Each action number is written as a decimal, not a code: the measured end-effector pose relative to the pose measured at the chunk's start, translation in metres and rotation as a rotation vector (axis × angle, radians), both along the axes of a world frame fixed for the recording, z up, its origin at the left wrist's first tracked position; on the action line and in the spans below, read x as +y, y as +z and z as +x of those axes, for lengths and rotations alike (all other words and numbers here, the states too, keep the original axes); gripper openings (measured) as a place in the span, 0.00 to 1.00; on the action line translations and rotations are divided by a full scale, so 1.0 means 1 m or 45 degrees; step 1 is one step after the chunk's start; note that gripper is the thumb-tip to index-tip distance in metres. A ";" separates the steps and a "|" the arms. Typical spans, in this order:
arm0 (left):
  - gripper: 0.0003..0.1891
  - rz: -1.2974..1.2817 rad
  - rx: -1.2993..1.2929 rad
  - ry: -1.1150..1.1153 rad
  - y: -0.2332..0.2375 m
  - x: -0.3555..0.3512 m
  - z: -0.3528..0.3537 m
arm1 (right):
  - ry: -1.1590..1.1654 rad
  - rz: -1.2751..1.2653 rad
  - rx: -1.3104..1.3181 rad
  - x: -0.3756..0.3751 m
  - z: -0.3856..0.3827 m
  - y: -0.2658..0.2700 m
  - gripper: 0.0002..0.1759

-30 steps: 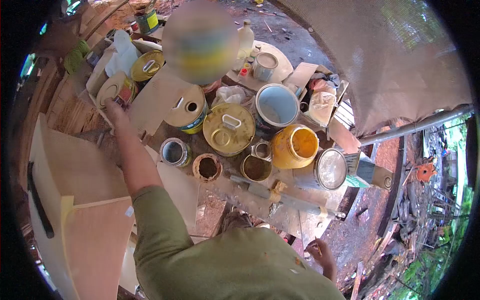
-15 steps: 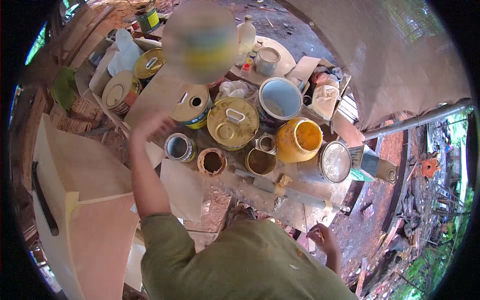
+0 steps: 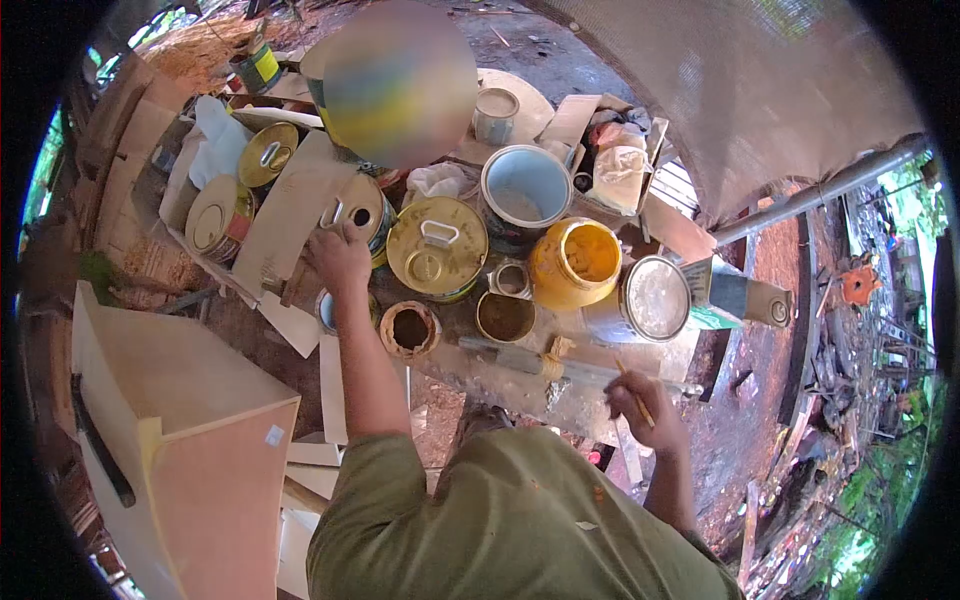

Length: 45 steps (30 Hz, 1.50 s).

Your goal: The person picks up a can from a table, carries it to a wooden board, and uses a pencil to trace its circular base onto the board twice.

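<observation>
My left hand (image 3: 340, 262) is at the near edge of a can with a round hole in its top (image 3: 362, 214); its fingers are bent and touch or nearly touch the can, their tips partly hidden. Below it, my forearm partly covers a small open can (image 3: 328, 312). In my right hand (image 3: 648, 408) is a thin wooden stick or brush handle (image 3: 637, 392), over the table's near edge. Between the hands stand a large lidded can (image 3: 437, 247), a rust-rimmed open can (image 3: 410, 330) and an orange-yellow open jar (image 3: 576, 264).
A blue-lined open can (image 3: 526, 186) and a white-lidded can (image 3: 657, 299) stand farther right. A grey tube (image 3: 510, 357) lies along the near edge. At the left is a large wooden box (image 3: 215, 450). A cardboard box with bags (image 3: 620, 165) is at the back right.
My left hand has moved from beside the cans to the holed can. My right hand has risen toward the table edge, and the stick shows more clearly. The view has shifted.
</observation>
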<state>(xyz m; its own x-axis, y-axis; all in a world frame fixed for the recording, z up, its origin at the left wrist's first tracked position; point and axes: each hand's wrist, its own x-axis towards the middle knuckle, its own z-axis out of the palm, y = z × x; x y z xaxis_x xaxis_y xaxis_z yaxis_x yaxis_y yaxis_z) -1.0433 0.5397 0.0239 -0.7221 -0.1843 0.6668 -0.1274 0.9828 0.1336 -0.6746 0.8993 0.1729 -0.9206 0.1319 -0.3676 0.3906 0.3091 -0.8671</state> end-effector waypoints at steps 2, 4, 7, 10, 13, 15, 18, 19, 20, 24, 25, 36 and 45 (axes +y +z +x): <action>0.23 0.471 -0.382 -0.297 0.036 -0.004 -0.003 | 0.066 0.062 0.081 -0.007 -0.027 0.014 0.12; 0.23 0.427 -0.550 -0.344 0.055 -0.002 -0.008 | 0.236 0.193 0.212 -0.018 -0.040 0.022 0.09; 0.24 0.299 -0.654 -0.397 0.066 0.001 -0.019 | 0.262 0.087 0.236 -0.031 -0.043 0.014 0.08; 0.24 0.300 -0.638 -0.396 0.059 -0.001 -0.034 | 0.310 0.098 0.214 -0.034 -0.035 0.000 0.10; 0.21 0.386 -0.728 -0.374 0.040 -0.016 -0.049 | 0.252 0.091 0.152 -0.026 -0.005 -0.015 0.11; 0.19 0.390 -0.784 -0.363 0.045 -0.030 -0.057 | 0.200 0.097 0.125 -0.011 0.019 -0.022 0.12; 0.17 0.549 -0.676 -0.299 0.096 -0.050 -0.033 | -0.114 -0.005 0.005 0.011 0.066 -0.029 0.13; 0.17 0.630 -0.625 -0.339 0.119 -0.059 -0.022 | -0.207 -0.012 -0.009 0.018 0.079 -0.029 0.13; 0.18 0.583 -0.532 -0.305 0.133 -0.071 -0.017 | -0.230 0.063 0.008 0.026 0.094 -0.033 0.12; 0.20 0.715 -0.312 -0.405 0.191 -0.124 0.024 | -0.465 -0.015 0.140 0.043 0.139 -0.046 0.12; 0.19 0.776 -0.255 -0.417 0.203 -0.136 0.034 | -0.469 -0.030 0.143 0.046 0.147 -0.046 0.12; 0.16 2.048 -0.105 -0.764 0.247 -0.091 0.192 | -0.474 -0.200 0.272 0.089 0.230 -0.053 0.15; 0.16 2.179 0.110 -0.613 0.191 -0.082 0.305 | -0.589 -0.120 0.322 0.132 0.347 -0.101 0.11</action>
<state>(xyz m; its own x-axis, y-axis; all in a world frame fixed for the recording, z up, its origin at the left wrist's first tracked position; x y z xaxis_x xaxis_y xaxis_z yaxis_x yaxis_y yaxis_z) -0.7386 0.4577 0.2152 -0.8932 -0.4496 0.0109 0.1637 -0.3022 0.9391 -0.3272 1.0315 0.0720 -0.8356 0.5218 -0.1718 0.2429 0.0705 -0.9675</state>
